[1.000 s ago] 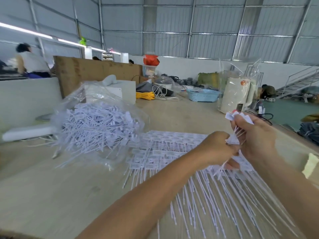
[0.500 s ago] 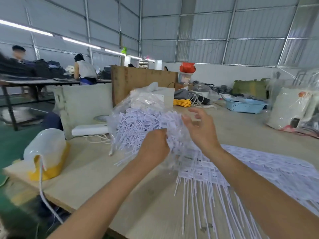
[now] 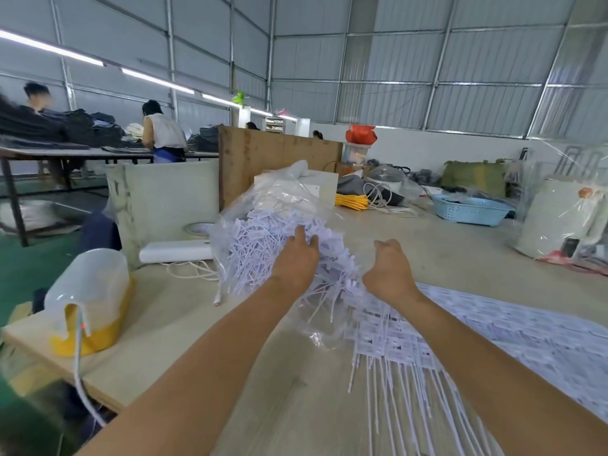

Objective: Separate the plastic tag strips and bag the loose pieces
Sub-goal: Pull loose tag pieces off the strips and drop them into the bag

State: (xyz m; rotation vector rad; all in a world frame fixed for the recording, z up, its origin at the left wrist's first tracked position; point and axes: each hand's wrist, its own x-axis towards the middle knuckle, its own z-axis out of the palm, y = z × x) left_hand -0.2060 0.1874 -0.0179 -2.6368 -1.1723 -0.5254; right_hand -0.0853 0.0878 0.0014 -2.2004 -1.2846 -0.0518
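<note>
- Bagging step: left hand (image 3: pixel 297 258), fingers straight, presses loose tags (image 3: pixel 263 238) into the bag (image 3: pixel 289 192).
- Right hand (image 3: pixel 390 273) hangs loosely curled, seemingly holding nothing.
- Next: take more strips (image 3: pixel 493 334) to separate.

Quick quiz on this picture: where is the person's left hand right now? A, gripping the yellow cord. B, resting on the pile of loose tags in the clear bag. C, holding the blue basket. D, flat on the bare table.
B: the left hand lies with straight fingers on the white loose tags inside the clear bag, far from the blue basket and yellow cord.
</note>
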